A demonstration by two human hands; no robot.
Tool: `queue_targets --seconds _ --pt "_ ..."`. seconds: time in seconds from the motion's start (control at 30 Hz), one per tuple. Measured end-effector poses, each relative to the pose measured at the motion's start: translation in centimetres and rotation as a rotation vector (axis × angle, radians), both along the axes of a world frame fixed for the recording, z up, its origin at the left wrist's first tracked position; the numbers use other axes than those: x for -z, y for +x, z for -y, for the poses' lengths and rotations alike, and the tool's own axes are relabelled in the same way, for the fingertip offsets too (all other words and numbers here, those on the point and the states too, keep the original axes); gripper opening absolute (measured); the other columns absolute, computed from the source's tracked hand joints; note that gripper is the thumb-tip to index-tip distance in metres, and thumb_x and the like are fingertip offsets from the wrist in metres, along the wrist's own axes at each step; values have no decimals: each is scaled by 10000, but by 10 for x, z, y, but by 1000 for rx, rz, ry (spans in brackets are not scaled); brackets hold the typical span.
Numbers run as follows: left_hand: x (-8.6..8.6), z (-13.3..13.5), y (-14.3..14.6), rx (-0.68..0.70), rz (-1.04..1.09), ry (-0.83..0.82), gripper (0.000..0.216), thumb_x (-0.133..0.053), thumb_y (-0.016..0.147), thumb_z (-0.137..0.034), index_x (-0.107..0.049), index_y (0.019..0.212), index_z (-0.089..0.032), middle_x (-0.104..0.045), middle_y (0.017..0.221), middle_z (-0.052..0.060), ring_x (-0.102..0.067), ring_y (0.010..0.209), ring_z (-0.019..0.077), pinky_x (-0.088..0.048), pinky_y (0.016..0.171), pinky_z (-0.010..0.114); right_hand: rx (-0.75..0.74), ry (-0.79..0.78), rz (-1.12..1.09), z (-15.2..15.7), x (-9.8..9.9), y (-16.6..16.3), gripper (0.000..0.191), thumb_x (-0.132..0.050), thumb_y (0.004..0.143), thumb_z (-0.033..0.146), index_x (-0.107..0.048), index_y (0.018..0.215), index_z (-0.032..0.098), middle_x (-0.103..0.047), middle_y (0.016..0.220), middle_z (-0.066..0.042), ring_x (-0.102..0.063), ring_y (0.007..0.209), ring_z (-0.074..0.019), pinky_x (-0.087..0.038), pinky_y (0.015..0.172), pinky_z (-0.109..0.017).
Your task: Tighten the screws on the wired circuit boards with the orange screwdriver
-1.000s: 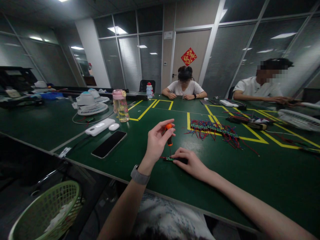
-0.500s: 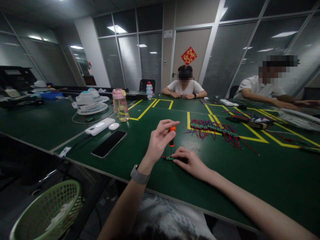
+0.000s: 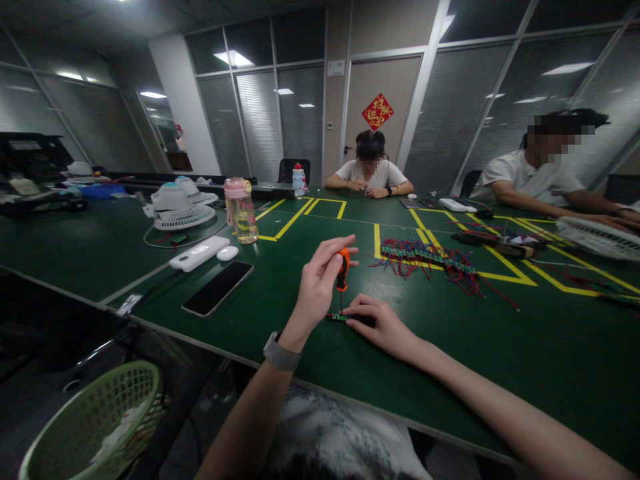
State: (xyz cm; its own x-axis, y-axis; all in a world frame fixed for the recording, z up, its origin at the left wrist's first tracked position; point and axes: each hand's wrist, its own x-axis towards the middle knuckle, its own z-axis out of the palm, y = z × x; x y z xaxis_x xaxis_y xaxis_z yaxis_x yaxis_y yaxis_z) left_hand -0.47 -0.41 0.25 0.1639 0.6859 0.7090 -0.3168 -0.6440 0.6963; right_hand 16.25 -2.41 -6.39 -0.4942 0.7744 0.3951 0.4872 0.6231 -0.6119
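My left hand (image 3: 320,283) grips a small orange-handled screwdriver (image 3: 343,270) held upright, its thin shaft pointing down onto a small green circuit board (image 3: 338,317) lying on the green table (image 3: 280,307). My right hand (image 3: 383,325) lies flat on the table and pins the right end of that board with its fingertips. A grey watch sits on my left wrist. A heap of green boards with red and blue wires (image 3: 430,257) lies beyond my hands, inside yellow tape lines.
A black phone (image 3: 218,287), a white remote-like device (image 3: 199,253), a pink-capped bottle (image 3: 241,210) and white fans (image 3: 177,207) stand to the left. A green basket (image 3: 90,420) sits below the table's near edge. Two other people sit at the far side.
My left fingers have shifted around the screwdriver handle, turning it slightly. My right hand stays on the board. The person at far right has leaned further right.
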Motion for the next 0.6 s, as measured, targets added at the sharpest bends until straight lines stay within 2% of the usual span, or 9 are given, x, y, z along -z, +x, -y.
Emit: queue_targets --seconds 0.07,0.13,0.23,0.27,0.33,0.37,0.43,0.53,0.6 --pt "0 0 1 38 4 -24 304 -516 913 -275 -614 1196 -222 -593 1093 75 -617 905 155 -565 754 278 -1 -4 3 0 0 0 190 -587 868 195 -717 1005 176 -634 905 -62 -607 834 -171 -492 764 -301" --pt "0 0 0 -32 -2 -13 265 -617 853 -263 -661 1109 -213 -589 994 50 -604 833 125 -547 707 229 -3 -2 2 1 0 0 189 -586 869 196 -716 1005 180 -634 911 -62 -608 843 -172 -492 775 -304" --pt "0 0 -2 -130 -23 20 219 -626 844 -302 -707 1024 -208 -540 1033 54 -582 917 136 -526 761 216 0 2 2 0 0 0 188 -588 869 200 -715 1006 186 -635 910 -60 -609 840 -173 -493 771 -304" --pt "1 -1 -2 -111 -24 13 247 -570 880 -326 -699 1059 -215 -530 1095 65 -579 968 152 -527 796 235 1 4 1 0 0 0 188 -590 867 199 -715 1006 185 -635 908 -60 -610 837 -172 -493 768 -302" --pt "2 -2 0 11 4 -27 315 -469 931 -337 -639 1177 -239 -521 1208 79 -588 1015 178 -542 827 291 -1 5 1 0 1 0 189 -592 865 194 -714 1009 182 -635 907 -59 -609 831 -169 -492 763 -297" --pt "2 -2 0 71 9 -53 335 -464 934 -329 -600 1229 -250 -542 1203 80 -603 993 179 -552 815 309 -3 5 1 -1 1 0 190 -592 864 191 -713 1010 181 -634 906 -58 -608 829 -168 -492 762 -296" --pt "2 -2 1 101 6 -88 352 -526 906 -305 -576 1250 -250 -595 1106 70 -625 902 161 -561 762 300 -7 6 1 -1 1 0 189 -591 864 191 -713 1008 184 -634 906 -58 -608 831 -169 -492 766 -297" --pt "1 -1 0 -54 -31 -37 296 -663 817 -286 -667 1105 -222 -570 983 45 -591 841 127 -533 723 234 -5 13 -2 -1 1 0 184 -591 863 193 -714 1001 187 -634 909 -59 -609 843 -172 -492 777 -301" --pt "0 0 -1 -140 -67 12 247 -652 824 -310 -698 1048 -216 -531 1017 53 -567 909 135 -516 760 223 -1 15 -1 0 0 0 180 -592 863 193 -714 996 184 -635 908 -59 -609 839 -172 -492 770 -300"
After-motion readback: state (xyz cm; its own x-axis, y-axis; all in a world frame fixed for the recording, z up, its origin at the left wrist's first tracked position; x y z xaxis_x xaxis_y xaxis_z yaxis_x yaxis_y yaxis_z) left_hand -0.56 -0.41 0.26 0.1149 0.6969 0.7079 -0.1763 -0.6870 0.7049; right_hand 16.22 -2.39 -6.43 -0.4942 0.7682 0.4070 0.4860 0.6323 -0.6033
